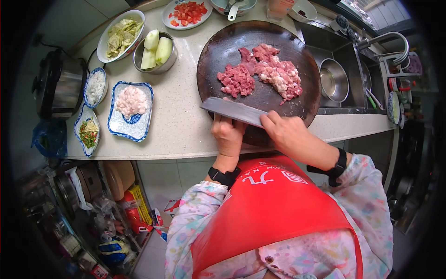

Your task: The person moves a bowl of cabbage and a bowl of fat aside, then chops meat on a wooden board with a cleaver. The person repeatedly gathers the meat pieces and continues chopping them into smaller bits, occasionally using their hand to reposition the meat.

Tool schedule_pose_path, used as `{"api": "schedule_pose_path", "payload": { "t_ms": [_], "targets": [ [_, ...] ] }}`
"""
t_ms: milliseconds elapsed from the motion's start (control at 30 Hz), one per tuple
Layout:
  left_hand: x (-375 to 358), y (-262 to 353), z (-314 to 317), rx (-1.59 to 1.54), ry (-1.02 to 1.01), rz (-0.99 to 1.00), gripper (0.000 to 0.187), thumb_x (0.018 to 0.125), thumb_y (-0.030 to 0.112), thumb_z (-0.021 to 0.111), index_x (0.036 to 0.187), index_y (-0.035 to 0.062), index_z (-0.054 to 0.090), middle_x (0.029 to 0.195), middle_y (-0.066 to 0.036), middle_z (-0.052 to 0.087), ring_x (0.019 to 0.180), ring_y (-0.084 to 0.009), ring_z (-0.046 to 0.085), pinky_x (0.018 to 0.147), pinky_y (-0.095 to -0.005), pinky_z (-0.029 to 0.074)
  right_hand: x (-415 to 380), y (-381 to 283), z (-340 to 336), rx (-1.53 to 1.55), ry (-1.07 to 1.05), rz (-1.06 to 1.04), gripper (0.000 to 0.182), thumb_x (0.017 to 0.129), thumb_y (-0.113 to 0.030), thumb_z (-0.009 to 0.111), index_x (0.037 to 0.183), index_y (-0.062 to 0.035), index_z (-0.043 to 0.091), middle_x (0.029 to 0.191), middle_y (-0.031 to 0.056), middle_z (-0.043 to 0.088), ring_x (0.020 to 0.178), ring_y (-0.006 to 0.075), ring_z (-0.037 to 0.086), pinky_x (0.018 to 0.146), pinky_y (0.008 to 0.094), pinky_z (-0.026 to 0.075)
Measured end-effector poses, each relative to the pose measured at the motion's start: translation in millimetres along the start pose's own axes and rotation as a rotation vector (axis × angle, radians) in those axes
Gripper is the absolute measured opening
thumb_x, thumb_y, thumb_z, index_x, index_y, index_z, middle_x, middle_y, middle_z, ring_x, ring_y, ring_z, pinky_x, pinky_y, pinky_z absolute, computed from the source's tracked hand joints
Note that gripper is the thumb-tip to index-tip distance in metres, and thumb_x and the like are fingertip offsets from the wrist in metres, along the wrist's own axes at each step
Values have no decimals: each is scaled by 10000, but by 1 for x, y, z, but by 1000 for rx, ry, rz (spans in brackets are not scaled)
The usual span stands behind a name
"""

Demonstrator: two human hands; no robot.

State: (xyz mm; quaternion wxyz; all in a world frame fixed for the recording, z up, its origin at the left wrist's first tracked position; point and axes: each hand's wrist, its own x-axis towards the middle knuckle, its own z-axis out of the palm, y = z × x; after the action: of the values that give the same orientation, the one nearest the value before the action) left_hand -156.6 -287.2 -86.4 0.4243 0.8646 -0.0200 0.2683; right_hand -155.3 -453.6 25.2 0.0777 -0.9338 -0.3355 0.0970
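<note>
A cleaver (234,111) is gripped in my right hand (289,135), its broad blade tilted over the near part of a round dark chopping board (211,60). My left hand (228,135) is curled against the near side of the blade. The blade hides its fingertips, so whatever they hold does not show. Beyond the blade lie a pile of diced red meat (236,80), a pile of paler, fatty chopped meat (281,76) and an uncut-looking red piece (247,60).
Left of the board are a blue-rimmed dish (141,130) of pale diced meat, a steel bowl (169,63) of peeled green vegetable, and a plate (179,24) of chopped tomato. A sink (327,44) with a steel bowl (333,80) adjoins on the right.
</note>
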Motion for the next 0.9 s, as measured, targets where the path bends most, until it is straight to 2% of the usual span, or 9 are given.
{"api": "schedule_pose_path", "payload": {
  "t_ms": [133,167,200,367,400,567,700,767,900],
  "targets": [
    [1,1,4,9,61,-35,299,771,54,698,1060,-18,668,952,-190,666,830,-368,652,739,-410,530,50,0,13,17,53,-37,193,752,-81,622,910,-3,545,824,140,576,634,291,654,527,390,517],
    [-1,-1,0,14,-46,-99,120,801,21,636,915,-15,648,963,-187,656,830,-353,648,721,-413,540,55,5,12,74,91,-36,171,753,-83,624,886,-6,549,822,145,589,651,313,652,548,411,519],
    [1,2,-1,-34,14,-64,80,796,-2,625,874,-8,639,908,-153,647,781,-333,641,693,-410,537,58,9,11,129,129,-34,150,754,-84,625,863,-8,554,820,150,602,668,334,650,569,433,520],
    [0,2,0,-59,39,-94,108,793,0,637,900,8,648,910,-141,647,799,-319,640,689,-399,533,22,11,-4,165,77,14,189,766,-63,609,930,1,541,861,158,594,692,366,631,562,461,495],
    [1,6,-5,-64,-69,-210,149,790,36,675,935,16,652,924,-148,647,830,-334,639,706,-417,529,12,8,-7,163,56,-4,205,764,-54,604,949,1,532,868,156,578,670,359,627,548,454,492],
    [5,5,-7,-43,-48,-12,282,768,116,740,1017,15,652,940,-180,649,859,-387,632,756,-453,523,-13,10,-7,71,-42,6,235,760,-37,594,976,2,510,885,148,538,610,323,622,504,417,485],
    [4,0,-1,-19,14,29,279,774,121,733,1013,6,647,941,-181,650,866,-384,634,761,-433,530,23,0,-2,19,-64,-14,233,756,-41,601,967,5,511,863,143,557,635,315,631,518,405,496],
    [2,1,3,-4,55,-78,214,778,82,699,971,7,644,929,-168,650,851,-362,639,750,-415,536,47,-7,3,18,-102,-6,247,757,-31,594,984,7,505,892,150,573,677,330,637,544,415,499],
    [0,1,-2,-86,-4,-131,93,772,5,628,865,14,639,921,-133,650,833,-320,642,726,-400,537,63,8,12,153,78,32,164,812,-73,603,935,-11,515,869,159,604,715,368,636,581,468,492]
  ]
}}
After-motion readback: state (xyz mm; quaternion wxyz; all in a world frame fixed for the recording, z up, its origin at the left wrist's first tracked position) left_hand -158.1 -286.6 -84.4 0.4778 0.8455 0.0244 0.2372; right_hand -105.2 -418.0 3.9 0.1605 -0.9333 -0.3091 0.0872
